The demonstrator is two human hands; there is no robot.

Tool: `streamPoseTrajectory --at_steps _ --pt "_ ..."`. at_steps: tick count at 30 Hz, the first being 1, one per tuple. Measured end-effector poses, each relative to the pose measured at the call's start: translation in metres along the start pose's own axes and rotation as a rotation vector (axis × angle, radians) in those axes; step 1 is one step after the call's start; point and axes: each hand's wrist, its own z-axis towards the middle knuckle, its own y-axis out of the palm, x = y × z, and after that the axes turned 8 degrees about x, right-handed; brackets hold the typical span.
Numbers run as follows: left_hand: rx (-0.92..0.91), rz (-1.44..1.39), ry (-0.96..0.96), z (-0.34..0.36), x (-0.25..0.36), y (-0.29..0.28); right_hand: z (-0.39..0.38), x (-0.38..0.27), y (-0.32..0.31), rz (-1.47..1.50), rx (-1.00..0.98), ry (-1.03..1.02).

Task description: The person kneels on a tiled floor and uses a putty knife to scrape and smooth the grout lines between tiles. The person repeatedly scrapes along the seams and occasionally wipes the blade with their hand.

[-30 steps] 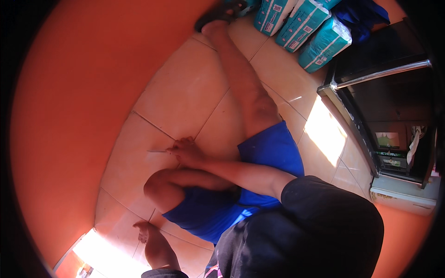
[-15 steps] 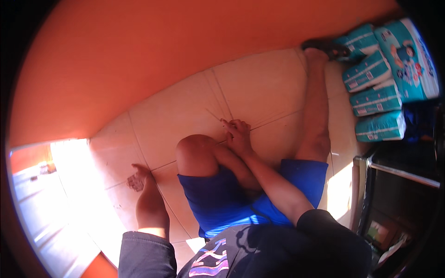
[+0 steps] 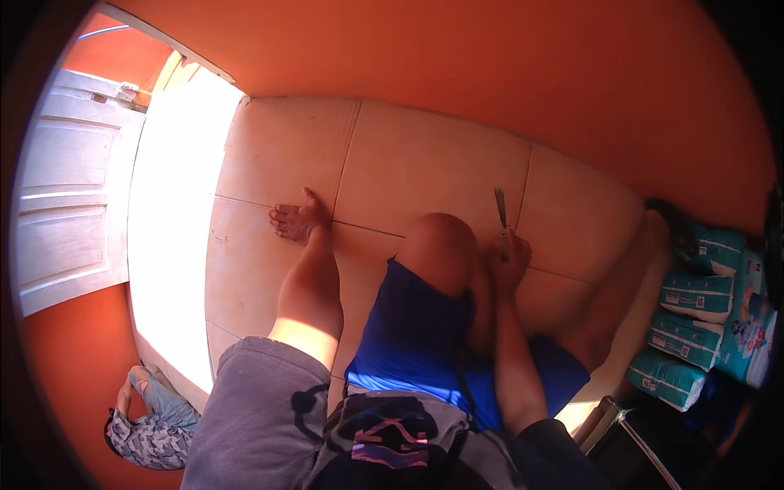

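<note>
My left hand (image 3: 298,217) rests flat on the beige tiled floor (image 3: 408,163), fingers spread and holding nothing. On my bare right leg's side of the bent knee (image 3: 433,249), my right hand (image 3: 513,253) is closed on a thin, long object (image 3: 500,208) that points up toward the wall; what it is exactly I cannot make out. My left arm is stretched forward from a dark sleeve, and my other leg (image 3: 612,294) lies stretched out toward the teal packs on the right.
An orange wall (image 3: 490,57) runs behind the tiles. Teal plastic-wrapped packs (image 3: 684,340) and a dark metal-barred piece of furniture (image 3: 633,441) stand at right. At left are a sunlit doorway, a white door (image 3: 69,204) and another person (image 3: 151,429) by the wall.
The view has swung left, bringing the doorway and the other person into sight. My left hand reaches farther forward on the floor; the thin object in my right hand now points more upright.
</note>
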Motion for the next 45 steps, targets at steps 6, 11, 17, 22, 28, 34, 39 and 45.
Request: streamPoseTrajectory --at_steps 6,11,17,22,28,34,39,45 --pt "0.035 -0.025 -0.011 -0.007 0.005 0.005 0.002 0.007 0.001 -0.046 0.018 -0.017" --pt "0.025 -0.034 -0.016 -0.004 0.000 0.004 0.001 -0.004 -0.001 -0.006 0.034 0.032" --pt "0.010 -0.065 -0.005 -0.006 0.004 -0.003 0.004 0.001 -0.001 -0.093 -0.138 0.062" --pt "0.017 -0.076 -0.010 -0.007 0.004 -0.004 0.001 0.003 0.000 -0.043 -0.041 0.044" --pt "0.016 -0.077 -0.005 -0.009 0.007 -0.005 0.001 0.007 -0.002 -0.029 0.004 -0.011" --pt "0.112 -0.031 0.009 -0.007 0.000 0.014 -0.001 0.001 -0.001 0.047 0.010 0.080" --pt "0.059 -0.032 0.016 -0.008 0.005 0.004 -0.002 0.002 0.000 0.073 0.030 0.103" --pt "0.022 -0.013 0.022 -0.005 0.009 0.001 0.000 -0.002 0.000 -0.087 0.088 -0.134"
